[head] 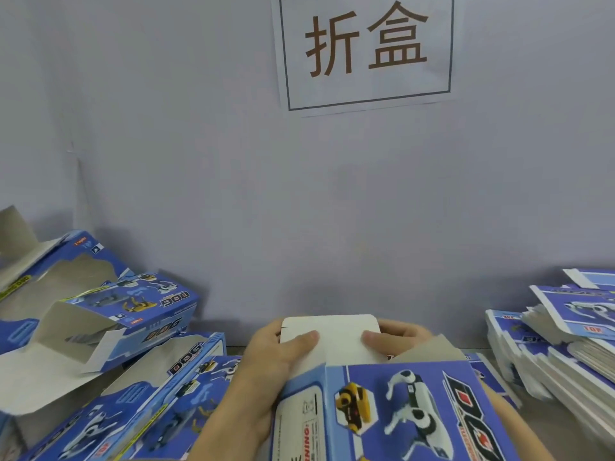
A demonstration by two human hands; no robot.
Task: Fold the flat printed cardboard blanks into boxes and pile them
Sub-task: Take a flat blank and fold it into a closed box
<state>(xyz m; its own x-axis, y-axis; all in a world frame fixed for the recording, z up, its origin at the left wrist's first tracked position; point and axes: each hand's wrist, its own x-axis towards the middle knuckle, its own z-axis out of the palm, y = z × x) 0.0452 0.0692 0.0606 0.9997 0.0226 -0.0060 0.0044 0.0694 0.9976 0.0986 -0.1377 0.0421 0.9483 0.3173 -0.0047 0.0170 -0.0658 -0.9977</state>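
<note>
A blue printed box (392,410) with robot-dog pictures is held up in front of me, its white end flap (332,341) pointing away. My left hand (266,367) grips the box's left side with its thumb pressed on the flap. My right hand (396,334) holds the flap's far right edge, thumb on top; most of that hand is hidden behind the box. A pile of folded blue boxes (133,327) lies at the left. A stack of flat blanks (559,344) sits at the right.
A grey wall (233,161) stands close behind the table, with a paper sign (366,51) bearing two large characters. Folded boxes with open grey flaps crowd the left side. More flat blanks lie under the held box at the right.
</note>
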